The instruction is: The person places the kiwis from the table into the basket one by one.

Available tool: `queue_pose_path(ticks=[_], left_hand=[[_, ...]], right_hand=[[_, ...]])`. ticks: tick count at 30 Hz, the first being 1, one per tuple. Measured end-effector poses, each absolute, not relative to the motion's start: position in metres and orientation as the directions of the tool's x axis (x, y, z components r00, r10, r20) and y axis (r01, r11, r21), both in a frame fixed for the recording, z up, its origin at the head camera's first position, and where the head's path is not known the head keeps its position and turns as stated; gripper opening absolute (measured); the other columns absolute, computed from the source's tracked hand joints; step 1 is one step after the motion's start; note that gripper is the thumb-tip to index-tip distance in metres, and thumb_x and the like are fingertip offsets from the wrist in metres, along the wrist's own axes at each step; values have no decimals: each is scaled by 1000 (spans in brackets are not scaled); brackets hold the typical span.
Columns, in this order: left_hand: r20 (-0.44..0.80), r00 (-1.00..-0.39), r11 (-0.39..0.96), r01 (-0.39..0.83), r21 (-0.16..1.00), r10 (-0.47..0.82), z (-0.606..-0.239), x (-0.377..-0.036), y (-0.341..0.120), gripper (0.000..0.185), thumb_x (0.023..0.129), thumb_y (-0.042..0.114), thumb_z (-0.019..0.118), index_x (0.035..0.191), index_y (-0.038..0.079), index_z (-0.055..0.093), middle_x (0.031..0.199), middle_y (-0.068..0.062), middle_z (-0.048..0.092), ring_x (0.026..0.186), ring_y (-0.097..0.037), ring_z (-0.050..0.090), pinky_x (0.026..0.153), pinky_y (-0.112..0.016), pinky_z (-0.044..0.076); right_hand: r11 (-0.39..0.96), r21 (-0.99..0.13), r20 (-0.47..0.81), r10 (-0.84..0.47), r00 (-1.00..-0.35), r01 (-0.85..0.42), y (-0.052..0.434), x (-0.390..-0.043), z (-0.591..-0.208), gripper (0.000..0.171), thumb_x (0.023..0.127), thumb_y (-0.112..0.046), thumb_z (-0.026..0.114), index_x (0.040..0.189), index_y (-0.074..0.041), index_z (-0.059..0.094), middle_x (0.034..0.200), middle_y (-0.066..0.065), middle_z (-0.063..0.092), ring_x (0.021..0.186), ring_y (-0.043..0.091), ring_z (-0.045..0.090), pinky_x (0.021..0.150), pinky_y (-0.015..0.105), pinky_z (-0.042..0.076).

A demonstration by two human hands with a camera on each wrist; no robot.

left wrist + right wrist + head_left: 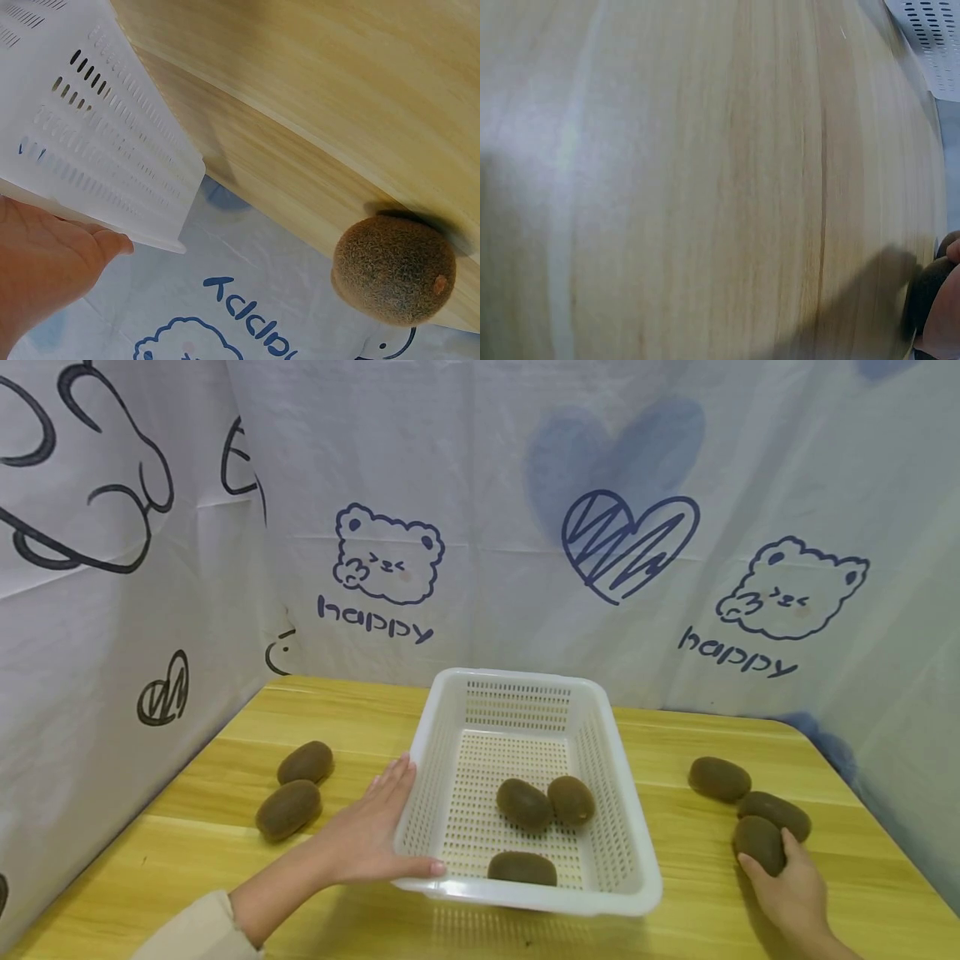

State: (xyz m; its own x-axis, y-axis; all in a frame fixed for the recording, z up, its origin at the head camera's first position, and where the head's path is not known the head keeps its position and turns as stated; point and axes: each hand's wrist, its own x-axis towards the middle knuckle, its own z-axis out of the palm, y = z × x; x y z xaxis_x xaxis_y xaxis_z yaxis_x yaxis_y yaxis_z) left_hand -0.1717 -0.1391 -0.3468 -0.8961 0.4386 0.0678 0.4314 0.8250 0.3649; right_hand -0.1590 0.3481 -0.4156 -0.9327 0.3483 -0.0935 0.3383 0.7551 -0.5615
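A white plastic basket (pixel 637 860) with slotted walls stands mid-table, with three brown kiwis inside, one being a kiwi (pixel 522 868) by the near wall. My left hand (pixel 375 835) holds the basket at its near left corner, thumb over the rim and fingers along the outer left side. At the right, my right hand (pixel 795 885) grips a kiwi (pixel 759 845) between thumb and fingers. That fruit overlaps another kiwi (pixel 776 814) just behind it, and a further kiwi (pixel 718 778) lies beyond. In the right wrist view, the right hand (pixel 943 319) shows only at the edge.
Two more kiwis lie left of the basket, the nearer kiwi (pixel 288 810) close to my left forearm. The wooden table (pixel 360 710) ends at the back against a white printed curtain (pixel 495 577), which also hangs along both sides.
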Motion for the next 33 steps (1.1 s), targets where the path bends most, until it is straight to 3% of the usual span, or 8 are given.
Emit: queue_pose_path(ticks=[6, 15, 21, 23, 27, 28, 30, 33], left_hand=[[67, -896, 822, 431, 372, 439, -346, -171, -139, 124, 64, 73, 62, 145, -8, 13, 153, -23, 7, 143, -35, 12, 116, -48, 19], [66, -896, 822, 431, 372, 440, -345, -172, -139, 124, 64, 73, 62, 145, -8, 13, 153, -23, 7, 143, -36, 12, 116, -48, 19], [64, -896, 824, 430, 369, 439, -346, -172, -138, 125, 64, 74, 62, 145, -7, 12, 153, -23, 6, 143, -35, 11, 116, -48, 19], [64, -895, 822, 431, 371, 441, -346, -172, -138, 125, 64, 73, 62, 145, -7, 12, 153, -23, 6, 143, -35, 11, 116, -48, 18], [63, -894, 820, 433, 374, 443, -346, -173, -138, 125, 64, 73, 62, 145, -7, 12, 153, -23, 6, 143, -36, 11, 115, -48, 18], [62, -894, 820, 432, 376, 443, -346, -173, -138, 125, 64, 73, 62, 145, -7, 12, 153, -23, 6, 143, -36, 11, 116, -48, 19], [60, -896, 821, 429, 378, 440, -345, -173, -139, 125, 64, 73, 62, 145, -7, 12, 153, -23, 6, 143, -36, 11, 115, -48, 19], [56, -898, 822, 423, 382, 436, -346, -173, -139, 124, 64, 73, 63, 146, -7, 12, 154, -22, 6, 143, -36, 11, 116, -48, 19]], right_hand=[[745, -558, -147, 345, -927, 365, 349, -157, -412, 84, 94, -38, 46, 141, 14, 2, 139, 44, 16, 123, 60, 22, 102, 65, 29], [728, -615, -37, 357, -933, 303, 329, -156, -403, 77, 91, -32, 54, 142, 12, 17, 138, 42, 25, 121, 58, 29, 102, 63, 32], [714, -643, -58, 315, -947, 277, 319, -157, -394, 79, 92, -36, 53, 144, 9, 13, 140, 41, 24, 123, 57, 29, 102, 62, 33], [713, -648, -53, 309, -950, 268, 316, -157, -391, 80, 92, -37, 52, 145, 7, 13, 130, 40, 41, 119, 56, 37, 99, 63, 37], [714, -662, 6, 308, -951, 227, 307, -156, -385, 79, 91, -38, 55, 145, 5, 17, 128, 40, 44, 115, 55, 43, 93, 61, 43], [715, -667, 26, 306, -952, 212, 305, -156, -383, 78, 90, -38, 55, 145, 4, 19, 126, 40, 46, 112, 54, 46, 89, 59, 46], [713, -677, 54, 295, -954, 182, 300, -157, -379, 78, 90, -37, 57, 145, 3, 20, 137, 40, 33, 112, 53, 46, 82, 52, 51], [710, -687, 73, 277, -958, 152, 292, -159, -371, 78, 90, -39, 57, 146, 0, 21, 136, 40, 36, 92, 44, 57, 66, 32, 52]])
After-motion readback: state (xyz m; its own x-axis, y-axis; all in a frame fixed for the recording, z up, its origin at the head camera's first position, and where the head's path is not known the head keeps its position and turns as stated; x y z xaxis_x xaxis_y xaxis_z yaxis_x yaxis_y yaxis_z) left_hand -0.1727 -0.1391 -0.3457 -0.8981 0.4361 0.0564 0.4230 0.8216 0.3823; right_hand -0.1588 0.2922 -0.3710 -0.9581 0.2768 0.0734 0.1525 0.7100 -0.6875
